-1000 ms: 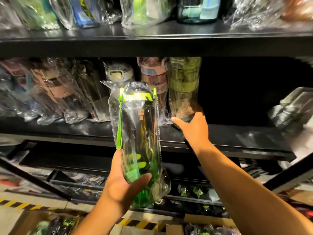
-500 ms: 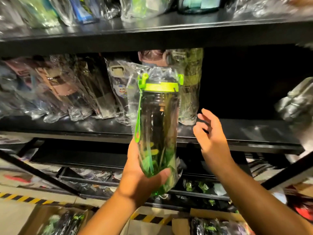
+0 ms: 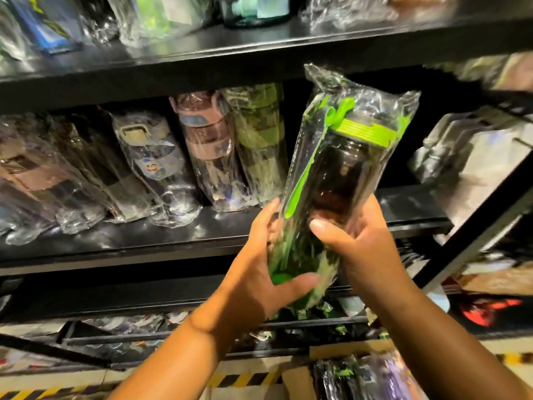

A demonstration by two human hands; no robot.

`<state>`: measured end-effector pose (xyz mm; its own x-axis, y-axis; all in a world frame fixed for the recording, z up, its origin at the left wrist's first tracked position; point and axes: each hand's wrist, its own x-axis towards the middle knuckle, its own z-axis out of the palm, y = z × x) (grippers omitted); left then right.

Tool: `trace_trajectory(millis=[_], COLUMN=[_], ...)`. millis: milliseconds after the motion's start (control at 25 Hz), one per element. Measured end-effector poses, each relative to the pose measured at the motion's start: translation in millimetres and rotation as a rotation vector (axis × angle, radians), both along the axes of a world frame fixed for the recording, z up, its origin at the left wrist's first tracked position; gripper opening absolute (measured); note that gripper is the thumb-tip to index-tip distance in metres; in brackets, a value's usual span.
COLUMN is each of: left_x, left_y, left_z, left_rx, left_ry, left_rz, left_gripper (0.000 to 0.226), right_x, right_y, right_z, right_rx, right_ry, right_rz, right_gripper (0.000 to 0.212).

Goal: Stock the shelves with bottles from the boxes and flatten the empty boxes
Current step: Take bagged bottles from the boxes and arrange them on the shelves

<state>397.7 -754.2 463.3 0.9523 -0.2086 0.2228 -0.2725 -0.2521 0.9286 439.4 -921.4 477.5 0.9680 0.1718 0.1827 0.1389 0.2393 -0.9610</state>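
While both hands curl round it, left hand (image 3: 259, 272) and right hand (image 3: 357, 243) clasp the wrapped bottle (image 3: 343, 174).

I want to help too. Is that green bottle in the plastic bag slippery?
Probably slippery: the green bottle wears a loose, shiny wrap, and left hand and right hand both grip it. Looks empty, so likely light.

— What are you counting on the middle shelf (image 3: 202, 236)?
— At least five wrapped bottles (image 3: 206, 145) are showing; further left they are blurring together.
— And nearer?
— One green-lidded bottle (image 3: 343, 180), two hands, the left hand (image 3: 259, 272) and the right hand (image 3: 357, 246), and one cardboard box (image 3: 298, 381) are showing.
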Motion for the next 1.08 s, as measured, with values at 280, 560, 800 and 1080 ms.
trace_trajectory(millis=[280,560,800,1080], left_x=[45,49,50,48], left_y=[43,40,41,44], left_z=[-60,-82,-82,-81], left_rx=[0.805,1.032,1.055,1.025], left_ry=[-0.178,-0.238,-0.248,-0.227], left_rz=[0.243,0.279,0.275,0.251], left_gripper=[0.049,0.063,0.068,0.075], right_x=[31,62,97,84], right_y=[-24,-18,-3,-20], right_z=[5,-2,-18,-67], right_rx=[-0.118,-0.303,-0.403,-0.86], right_ry=[-0.109,-0.134,-0.191,-0.085], right_rz=[-0.386,-0.489,-0.445,-0.347], right_gripper=[0.073,0.085,0.051,0.093])
